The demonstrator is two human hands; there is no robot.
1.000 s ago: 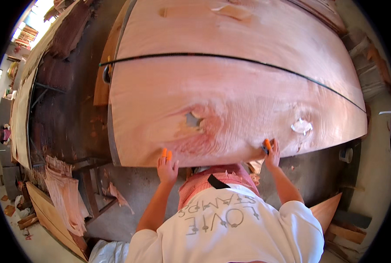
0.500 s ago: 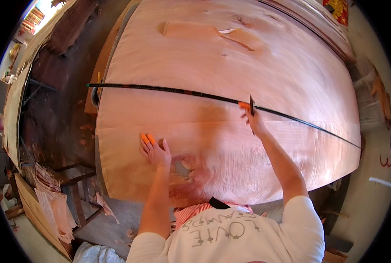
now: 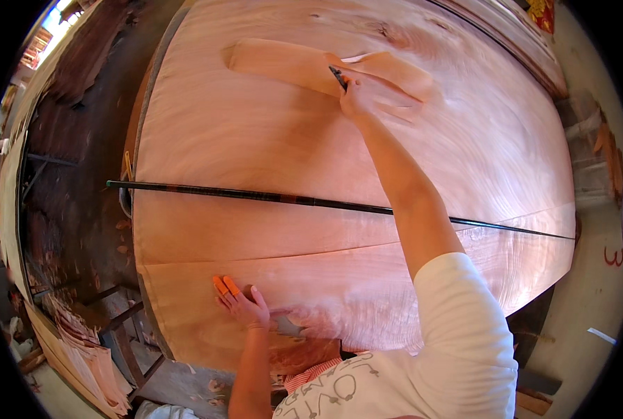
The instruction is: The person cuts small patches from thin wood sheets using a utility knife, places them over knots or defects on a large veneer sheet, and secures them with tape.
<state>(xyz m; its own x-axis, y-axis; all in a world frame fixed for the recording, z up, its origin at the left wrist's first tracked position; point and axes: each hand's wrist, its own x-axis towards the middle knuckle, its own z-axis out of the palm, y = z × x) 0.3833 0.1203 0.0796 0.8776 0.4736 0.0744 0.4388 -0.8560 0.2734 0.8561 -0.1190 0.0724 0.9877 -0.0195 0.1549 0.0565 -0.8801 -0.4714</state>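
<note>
A broad sheet of pale pinkish wood veneer [image 3: 248, 133] is spread out in front of me. My left hand [image 3: 243, 307] rests on it near the lower left, fingers spread, with orange covers on some fingertips. Stretched far forward, my right hand [image 3: 355, 101] grips a dark, slim knife [image 3: 338, 77] over a loose strip of veneer [image 3: 273, 64]. A second loose piece [image 3: 395, 73] lies just right of that strip. Between my hands a long thin black rod [image 3: 255, 195] crosses the sheet, passing under my right forearm.
Stacked veneer with ragged edges [image 3: 81, 66] stands on the left, past a dark gap. Below it are a metal frame [image 3: 126, 339] and hanging veneer scraps [image 3: 91, 356]. A pale wall [image 3: 591, 293] runs along the right. Near me the sheet has a ragged hole [image 3: 289, 325].
My right hand has reached forward with the knife, from the rod to the loose veneer pieces. The rod and my left hand appear lower in view; the left hand still lies on the veneer.
</note>
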